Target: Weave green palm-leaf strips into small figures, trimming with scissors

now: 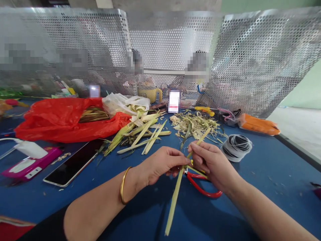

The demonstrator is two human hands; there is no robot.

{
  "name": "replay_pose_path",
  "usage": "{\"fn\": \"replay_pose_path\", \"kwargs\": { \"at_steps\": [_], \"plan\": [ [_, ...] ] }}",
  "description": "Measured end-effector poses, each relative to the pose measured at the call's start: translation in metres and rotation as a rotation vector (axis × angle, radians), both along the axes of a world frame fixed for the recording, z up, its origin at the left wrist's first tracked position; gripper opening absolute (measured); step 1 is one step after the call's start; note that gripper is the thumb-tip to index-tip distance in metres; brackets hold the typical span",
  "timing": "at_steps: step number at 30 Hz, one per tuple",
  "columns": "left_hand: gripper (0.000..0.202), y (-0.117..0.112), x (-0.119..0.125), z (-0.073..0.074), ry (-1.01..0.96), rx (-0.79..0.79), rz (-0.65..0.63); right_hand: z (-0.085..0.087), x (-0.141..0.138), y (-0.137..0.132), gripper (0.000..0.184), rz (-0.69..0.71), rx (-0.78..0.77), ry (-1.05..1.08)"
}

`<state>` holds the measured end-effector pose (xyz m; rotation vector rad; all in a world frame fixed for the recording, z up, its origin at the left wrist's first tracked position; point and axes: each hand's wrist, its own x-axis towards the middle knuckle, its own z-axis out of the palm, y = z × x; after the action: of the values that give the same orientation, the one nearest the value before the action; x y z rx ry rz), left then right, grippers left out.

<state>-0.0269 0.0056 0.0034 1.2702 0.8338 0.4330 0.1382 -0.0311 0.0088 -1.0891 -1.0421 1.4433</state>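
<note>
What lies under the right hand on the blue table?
A red looped handle, likely of scissors, shows beneath the right hand, which pinches a long pale green leaf strip with the left hand. Its blades are covered.

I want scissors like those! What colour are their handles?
Red. The scissor handles show best in the head view, below the right hand holding the leaf strip.

Leaf strip + red scissors, both at my hands.

Leaf strip [175, 197]: long, thin, pale yellow-green, straight, set diagonal w/ top end up-right and btm end low-left nearest me; pinched approx. mid-length by left hand [163, 165] & right hand [213, 164]. Scissors [203, 191]: red loop handles poke out under right hand, blades hidden, so I can't tell if they're gripped.
</note>
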Motion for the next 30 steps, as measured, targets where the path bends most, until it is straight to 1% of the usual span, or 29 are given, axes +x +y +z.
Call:
{"fn": "replay_pose_path", "kwargs": {
  "at_steps": [4,7,11,18,25,30],
  "plan": [
    [0.021,-0.001,0.000,0.001,0.050,0.052,-0.048,-0.003,0.000,0.001,0.040,0.050,-0.118,0.133],
    [0.023,-0.002,0.001,0.004,0.074,0.050,-0.082,-0.005,-0.002,0.002,0.045,0.011,-0.130,0.155],
    [0.025,-0.004,0.000,0.005,0.063,0.067,-0.132,-0.006,-0.005,0.001,0.047,-0.049,-0.117,0.143],
    [0.022,-0.004,-0.002,0.004,0.063,0.118,-0.190,-0.008,-0.010,0.000,0.047,-0.093,-0.156,0.163],
    [0.022,-0.004,-0.003,0.007,0.067,0.093,-0.218,-0.010,-0.010,0.001,0.045,-0.108,-0.123,0.193],
    [0.024,-0.002,-0.002,0.004,0.061,0.024,-0.196,-0.010,0.000,0.006,0.033,-0.076,-0.075,0.172]
  ]
}}
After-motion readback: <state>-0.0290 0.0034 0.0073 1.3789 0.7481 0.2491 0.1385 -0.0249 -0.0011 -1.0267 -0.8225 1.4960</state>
